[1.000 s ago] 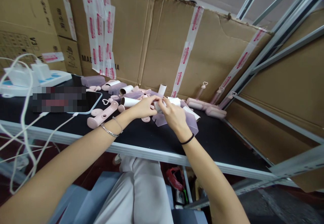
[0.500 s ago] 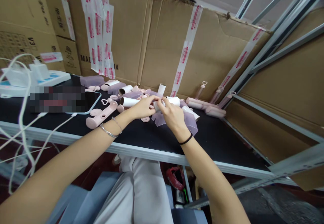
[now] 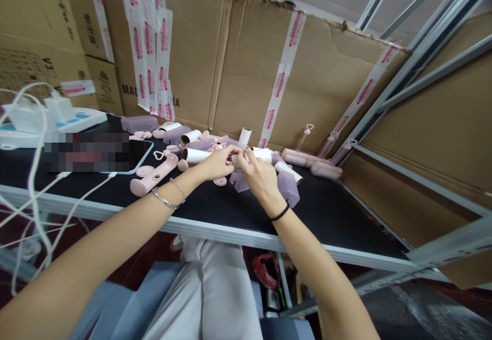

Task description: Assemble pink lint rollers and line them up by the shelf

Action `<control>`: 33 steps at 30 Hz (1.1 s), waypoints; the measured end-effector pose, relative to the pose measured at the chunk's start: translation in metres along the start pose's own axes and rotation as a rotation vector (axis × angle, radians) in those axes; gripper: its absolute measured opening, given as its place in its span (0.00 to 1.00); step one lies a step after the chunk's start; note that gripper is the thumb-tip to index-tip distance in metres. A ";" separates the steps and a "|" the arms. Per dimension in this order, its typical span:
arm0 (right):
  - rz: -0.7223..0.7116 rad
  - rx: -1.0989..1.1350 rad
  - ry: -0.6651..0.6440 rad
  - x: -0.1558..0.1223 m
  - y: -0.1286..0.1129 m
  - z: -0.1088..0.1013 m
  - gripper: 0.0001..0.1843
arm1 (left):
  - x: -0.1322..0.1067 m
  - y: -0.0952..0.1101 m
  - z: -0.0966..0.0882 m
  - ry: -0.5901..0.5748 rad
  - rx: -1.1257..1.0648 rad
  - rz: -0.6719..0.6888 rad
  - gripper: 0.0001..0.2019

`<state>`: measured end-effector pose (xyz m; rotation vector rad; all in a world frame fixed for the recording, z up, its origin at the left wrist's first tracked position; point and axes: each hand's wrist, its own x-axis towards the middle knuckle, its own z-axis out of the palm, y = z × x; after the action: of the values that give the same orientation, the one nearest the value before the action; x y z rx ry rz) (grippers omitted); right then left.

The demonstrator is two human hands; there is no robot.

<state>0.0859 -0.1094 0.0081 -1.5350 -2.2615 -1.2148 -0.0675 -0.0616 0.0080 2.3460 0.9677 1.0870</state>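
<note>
Both my hands meet over the middle of the black table (image 3: 338, 217). My left hand (image 3: 217, 163) and my right hand (image 3: 259, 176) are pinched together on a white roll (image 3: 261, 154) held just above the tabletop. Pale purple plastic covers (image 3: 287, 186) lie under and beside my right hand. A pink roller handle (image 3: 154, 174) lies to the left of my left wrist. More white rolls (image 3: 194, 154) and pink parts (image 3: 221, 180) are scattered behind and under my fingers.
A phone (image 3: 136, 153) and a white power strip (image 3: 57, 119) with cables (image 3: 36, 176) sit at the left. Pink handles (image 3: 311, 164) lie at the back right by a metal frame (image 3: 407, 81). Taped cardboard (image 3: 249, 68) walls the table's far side.
Both hands stay on the white roll with only slight finger shifts. The view has drifted a little.
</note>
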 end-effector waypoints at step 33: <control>0.115 0.104 0.024 0.002 0.015 -0.002 0.25 | 0.007 0.002 0.000 0.049 -0.768 -0.316 0.13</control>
<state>0.0969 -0.1072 0.0183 -1.5791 -2.1521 -1.0618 -0.0633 -0.0577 0.0133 1.5020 0.7218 1.1267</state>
